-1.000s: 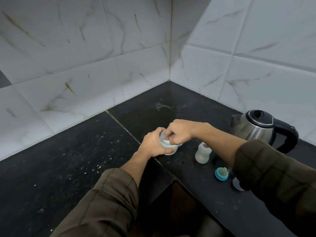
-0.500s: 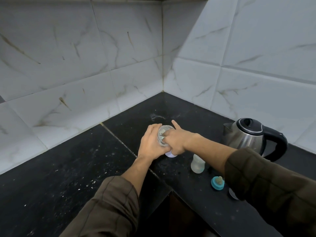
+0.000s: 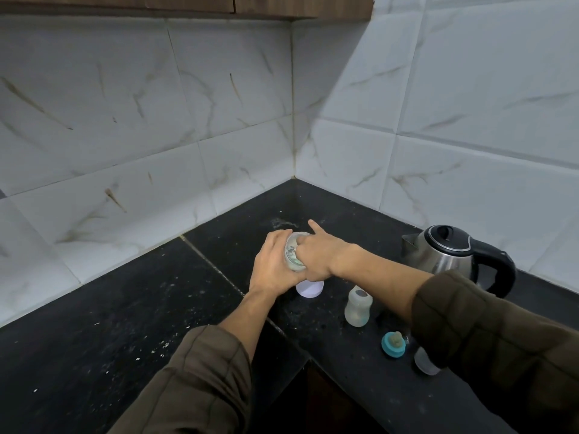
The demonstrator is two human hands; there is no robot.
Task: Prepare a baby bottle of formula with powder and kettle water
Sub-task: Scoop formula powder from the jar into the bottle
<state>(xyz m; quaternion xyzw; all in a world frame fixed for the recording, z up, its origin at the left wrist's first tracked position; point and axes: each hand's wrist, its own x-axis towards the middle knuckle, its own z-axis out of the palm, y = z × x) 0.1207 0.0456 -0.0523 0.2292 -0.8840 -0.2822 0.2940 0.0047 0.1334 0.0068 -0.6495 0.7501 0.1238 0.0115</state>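
My left hand (image 3: 272, 267) grips a small clear powder jar (image 3: 292, 255), tilted with its open mouth toward my right hand (image 3: 319, 255). Several right fingers reach into the jar's mouth while the index finger points away; what they hold inside is hidden. The jar's white lid (image 3: 309, 289) lies on the black counter just below my hands. The open clear baby bottle (image 3: 358, 310) stands to the right of the lid. A teal ring with its teat (image 3: 393, 344) lies nearer me. The steel kettle (image 3: 445, 255) with a black handle stands at the right.
A clear bottle cap (image 3: 425, 364) sits partly under my right sleeve. The black counter (image 3: 125, 308) wraps an inner corner below white tiled walls (image 3: 188, 120), with a cut-out front edge (image 3: 307, 361) near me. Wooden cabinets (image 3: 282, 4) hang above.
The lid has come off the jar and lies on the counter. My right hand went from the top of the lid into the jar's mouth. The view has tilted upward.
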